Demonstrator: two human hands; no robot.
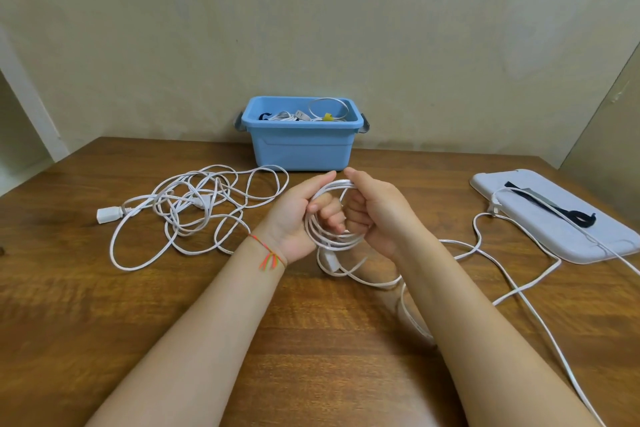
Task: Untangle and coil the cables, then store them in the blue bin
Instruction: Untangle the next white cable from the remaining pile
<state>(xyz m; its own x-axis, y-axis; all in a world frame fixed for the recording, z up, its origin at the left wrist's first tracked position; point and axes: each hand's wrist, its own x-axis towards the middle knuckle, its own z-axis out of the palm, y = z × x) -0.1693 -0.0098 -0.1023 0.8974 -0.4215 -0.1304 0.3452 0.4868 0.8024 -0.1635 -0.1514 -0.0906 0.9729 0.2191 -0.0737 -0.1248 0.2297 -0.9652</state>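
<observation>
— What are the hands doing?
— The left hand (298, 215) and right hand (372, 215) are both gripping a white cable coil (332, 236) over the table's (311, 340) middle.
— And the rest?
— Its loose end is trailing toward the right edge, over a grey lid (561, 218). A tangled white cable (194, 211) is lying near the left edge; the blue bin (301, 146) is sitting at the far edge.

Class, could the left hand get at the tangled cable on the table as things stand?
Probably not yet. The tangled cable lies open on the table with nothing over it, but the left hand is busy gripping the coil together with the right hand.
</observation>
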